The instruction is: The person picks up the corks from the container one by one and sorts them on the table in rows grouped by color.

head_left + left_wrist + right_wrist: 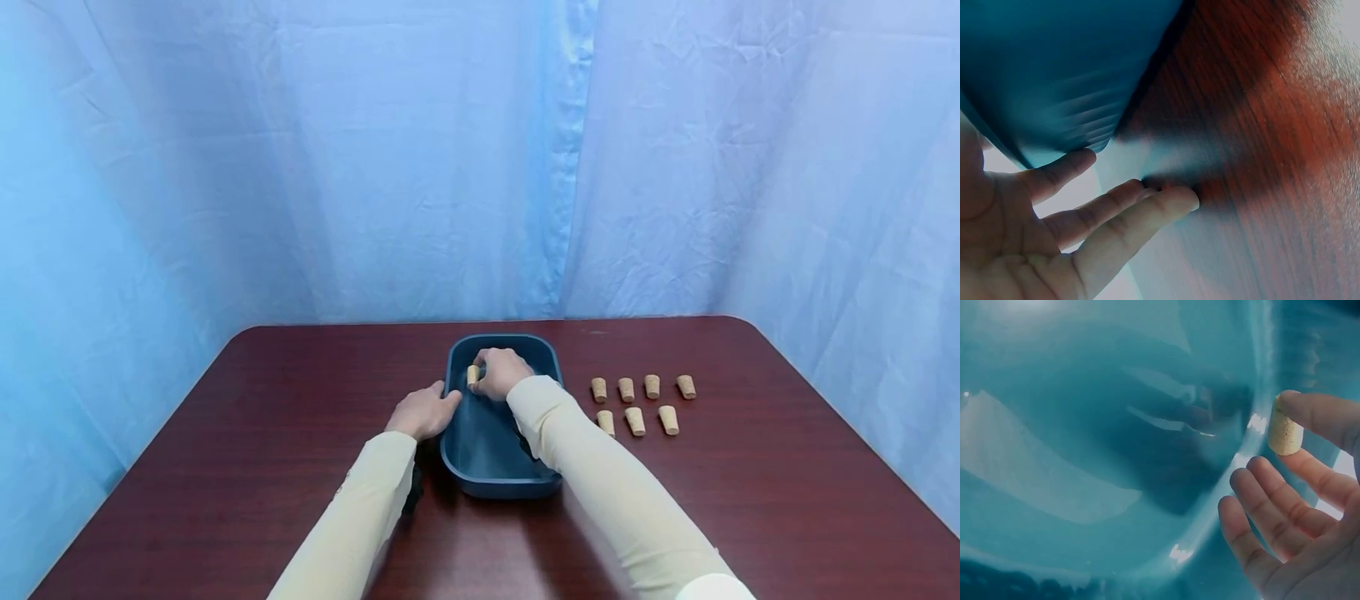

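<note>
Inside a dark blue rectangular tub [498, 481], my right hand [504, 372] pinches a tapered cork stopper [472, 375] near the far left corner. The right wrist view has this cork [1285, 430] held between thumb and index finger, apart from the tub floor, with the other fingers spread loosely. My left hand [424, 412] lies against the tub's left side, its thumb at the rim. In the left wrist view the left fingers [1135, 228] are extended, and one fingertip meets the tub's outer wall [1066, 81].
Several cork stoppers [626, 389] stand in two rough rows on the dark red wooden table [262, 442], right of the tub. My right forearm crosses the tub's right rim. Light blue curtains [420, 167] hang behind the table and along both sides.
</note>
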A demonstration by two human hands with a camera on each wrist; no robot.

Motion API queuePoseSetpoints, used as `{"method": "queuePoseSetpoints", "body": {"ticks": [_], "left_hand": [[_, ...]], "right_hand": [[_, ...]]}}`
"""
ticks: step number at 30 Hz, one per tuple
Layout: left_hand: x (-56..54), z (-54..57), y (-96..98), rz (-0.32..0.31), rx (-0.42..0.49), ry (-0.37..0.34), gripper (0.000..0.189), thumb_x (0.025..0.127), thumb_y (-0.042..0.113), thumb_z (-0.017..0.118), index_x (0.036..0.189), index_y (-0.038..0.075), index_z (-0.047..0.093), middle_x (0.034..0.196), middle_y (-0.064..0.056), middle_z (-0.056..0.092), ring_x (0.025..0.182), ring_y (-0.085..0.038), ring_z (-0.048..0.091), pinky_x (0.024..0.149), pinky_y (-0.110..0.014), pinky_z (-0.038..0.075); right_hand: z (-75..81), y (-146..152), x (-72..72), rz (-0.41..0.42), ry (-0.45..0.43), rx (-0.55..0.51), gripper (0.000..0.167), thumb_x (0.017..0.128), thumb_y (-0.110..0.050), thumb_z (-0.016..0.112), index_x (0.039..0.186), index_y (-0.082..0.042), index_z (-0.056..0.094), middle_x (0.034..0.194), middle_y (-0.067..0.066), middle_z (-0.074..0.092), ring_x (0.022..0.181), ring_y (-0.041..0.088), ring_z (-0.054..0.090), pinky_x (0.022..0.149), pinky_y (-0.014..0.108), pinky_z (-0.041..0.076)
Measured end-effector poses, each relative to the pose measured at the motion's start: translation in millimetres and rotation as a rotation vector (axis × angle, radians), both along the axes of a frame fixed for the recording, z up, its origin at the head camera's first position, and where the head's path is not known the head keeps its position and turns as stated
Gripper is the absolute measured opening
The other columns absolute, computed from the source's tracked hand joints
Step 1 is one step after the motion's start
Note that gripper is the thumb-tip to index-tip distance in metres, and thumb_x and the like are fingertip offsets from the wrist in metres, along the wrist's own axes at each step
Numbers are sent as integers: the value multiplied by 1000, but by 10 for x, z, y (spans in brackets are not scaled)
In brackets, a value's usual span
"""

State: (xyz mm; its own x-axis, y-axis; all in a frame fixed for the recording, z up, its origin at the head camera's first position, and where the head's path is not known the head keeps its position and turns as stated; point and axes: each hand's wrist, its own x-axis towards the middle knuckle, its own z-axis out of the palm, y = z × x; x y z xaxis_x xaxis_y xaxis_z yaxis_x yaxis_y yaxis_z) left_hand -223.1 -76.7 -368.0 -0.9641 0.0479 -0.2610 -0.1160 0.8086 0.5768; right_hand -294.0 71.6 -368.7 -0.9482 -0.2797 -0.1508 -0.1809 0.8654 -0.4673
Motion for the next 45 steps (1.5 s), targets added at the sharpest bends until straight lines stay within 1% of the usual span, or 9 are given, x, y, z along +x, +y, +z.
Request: {"method": "queuePoseSetpoints", "body": {"ticks": [4, 11, 13, 19, 23, 26, 30, 37, 45], "left_hand": [[5, 11, 2, -2, -2, -7, 60, 109, 34, 37, 158, -1, 33, 156, -24, 40, 138, -42, 44, 113, -55, 36], [-2, 6, 1, -2, -4, -6, 61, 109, 35, 38, 157, -1, 33, 156, -24, 40, 139, -42, 43, 113, -55, 35], [-3, 0, 0, 0, -4, -5, 60, 108, 34, 38, 157, -1, 34, 156, -24, 41, 139, -42, 44, 113, -55, 35], [2, -7, -8, 14, 10, -10, 60, 108, 34, 38, 157, -1, 35, 155, -24, 42, 136, -41, 46, 112, -56, 37], [-1, 3, -4, 33, 20, -16, 61, 108, 35, 39, 157, -1, 34, 155, -24, 42, 136, -41, 46, 112, -56, 37], [3, 11, -1, 40, 19, -15, 61, 108, 36, 39, 157, -1, 34, 155, -24, 42, 136, -41, 46, 112, -56, 37], [15, 13, -7, 32, 17, -1, 60, 108, 34, 38, 157, -1, 35, 155, -24, 42, 136, -41, 46, 112, -56, 37], [30, 14, -23, 11, 29, 14, 60, 108, 33, 38, 157, -2, 34, 154, -24, 42, 135, -42, 47, 111, -56, 38], [38, 33, -31, 9, 38, 9, 60, 108, 33, 38, 157, -1, 34, 155, -24, 42, 134, -41, 47, 110, -56, 39]], "right_hand": [[69, 18, 25, 9, 10, -5, 41, 95, -24, 74, 131, -7, 65, 117, 14, 66, 92, 25, 61, 85, 42, 54], [210, 63, 65, 42, 30, -29, 38, 95, -24, 74, 130, -8, 66, 98, 8, 66, 80, 22, 60, 75, 36, 53], [277, 80, 90, 56, 30, -38, 39, 96, -24, 73, 131, -8, 65, 101, 9, 66, 83, 22, 61, 76, 36, 53], [465, 191, 172, 108, 46, -64, 42, 97, -23, 72, 135, -7, 63, 120, 16, 65, 106, 28, 62, 90, 42, 55], [553, 322, 211, 144, 73, -77, 41, 97, -21, 71, 134, -5, 64, 121, 17, 64, 108, 30, 61, 92, 43, 54], [589, 429, 228, 156, 100, -80, 41, 97, -20, 71, 133, -4, 64, 121, 18, 64, 108, 31, 61, 92, 44, 53], [620, 574, 252, 142, 131, -71, 41, 96, -20, 72, 133, -4, 64, 121, 19, 64, 107, 31, 61, 88, 43, 55], [632, 923, 294, 125, 133, -75, 42, 97, -17, 70, 135, -3, 61, 124, 21, 63, 109, 33, 61, 84, 44, 55], [612, 1388, 370, 116, 157, -73, 41, 98, -18, 69, 135, -2, 61, 123, 19, 65, 112, 37, 61, 93, 53, 51]]}}
